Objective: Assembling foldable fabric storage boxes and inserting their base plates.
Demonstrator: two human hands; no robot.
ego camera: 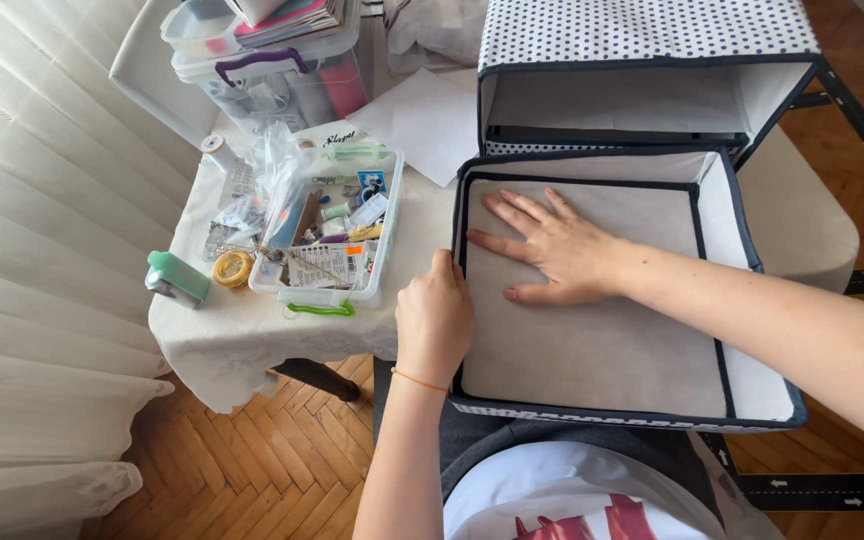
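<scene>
I see the fabric storage box (742,225) lying open, half on my lap, half on the table (422,230). L hand (434,318) is curled round its left wall, gripping it. R hand (552,250) lies flat, fingers spread, holding nothing, on the grey base panel (592,340). Risk, imo: the box slides off the table edge w/ too hard a press, or nudges the clear craft tray (327,235) beside it.

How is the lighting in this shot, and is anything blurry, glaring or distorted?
Head view: soft, even daylight comes through the sheer curtain on the left, with no hard glare; the right hand casts only a faint shadow on the grey base panel of the fabric storage box; focus is sharp throughout; wide-angle distortion bends the edges, stretching the forearms.
</scene>
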